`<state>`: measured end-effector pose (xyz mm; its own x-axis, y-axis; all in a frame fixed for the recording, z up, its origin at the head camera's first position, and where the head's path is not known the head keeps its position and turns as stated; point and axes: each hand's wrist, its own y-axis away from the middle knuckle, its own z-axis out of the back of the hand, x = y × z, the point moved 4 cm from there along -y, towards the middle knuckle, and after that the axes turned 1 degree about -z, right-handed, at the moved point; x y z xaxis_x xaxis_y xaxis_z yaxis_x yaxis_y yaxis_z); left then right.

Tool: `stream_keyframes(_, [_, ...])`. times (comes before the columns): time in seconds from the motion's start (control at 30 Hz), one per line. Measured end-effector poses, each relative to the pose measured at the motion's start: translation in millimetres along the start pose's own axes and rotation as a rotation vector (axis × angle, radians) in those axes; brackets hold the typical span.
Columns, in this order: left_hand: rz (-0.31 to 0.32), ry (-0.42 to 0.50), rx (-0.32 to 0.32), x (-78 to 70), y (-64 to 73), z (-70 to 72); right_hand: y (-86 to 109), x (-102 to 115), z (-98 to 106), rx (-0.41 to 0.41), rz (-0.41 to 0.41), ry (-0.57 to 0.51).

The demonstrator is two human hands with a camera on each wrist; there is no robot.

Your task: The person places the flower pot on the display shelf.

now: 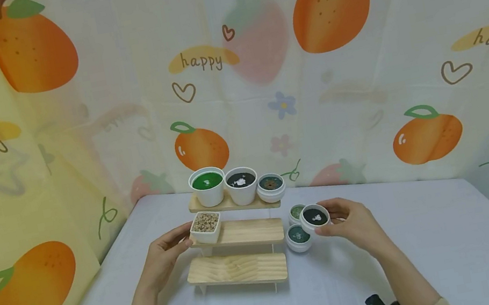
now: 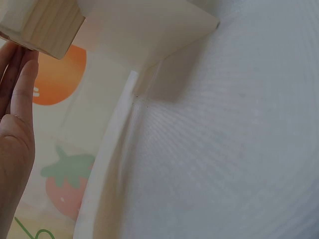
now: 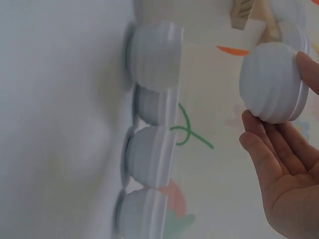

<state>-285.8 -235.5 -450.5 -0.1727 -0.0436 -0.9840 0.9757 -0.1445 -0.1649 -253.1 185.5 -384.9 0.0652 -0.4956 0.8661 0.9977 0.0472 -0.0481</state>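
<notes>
My right hand (image 1: 352, 221) grips a small round white cup (image 1: 315, 217) with a black filling and a white mark, lifted above the table. In the right wrist view the thumb is on one side of the cup (image 3: 271, 82) and fingers on the other. My left hand (image 1: 164, 256) reaches with fairly straight fingers to the left end of the middle wooden shelf (image 1: 251, 231), beside a square white bowl (image 1: 206, 227) of tan grains. In the left wrist view its fingertips (image 2: 31, 69) meet the shelf's end (image 2: 52, 32); the far fingers are partly hidden.
On the rear shelf (image 1: 235, 201) stand a green-filled cup (image 1: 208, 186), a black-filled cup (image 1: 242, 188) and a smaller teal-filled cup (image 1: 272, 187). A lower front shelf (image 1: 238, 269) is nearest. Several white cups (image 3: 149, 155) stand on the table at right, some hidden in the head view.
</notes>
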Motion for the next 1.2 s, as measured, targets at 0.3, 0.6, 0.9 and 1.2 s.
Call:
stream_keyframes(0.3, [0.000, 0.009, 0.005, 1.2, -0.5, 0.7, 4.4, 16, -8, 0.019, 0.014, -0.046])
stream_keyframes(0.6, [-0.002, 0.006, 0.004, 0.1, 0.3, 0.6, 5.7, 28, -26, 0.056, 0.055, -0.079])
stream_keyframes(0.9, [-0.017, 0.011, 0.011, 0.4, -1.2, 1.1, 1.8, 39, -49, 0.076, 0.117, -0.136])
stream_keyframes(1.2, [-0.008, 0.005, 0.013, 0.0, 0.0, 0.7, -0.8, 52, -70, 0.045, 0.123, -0.128])
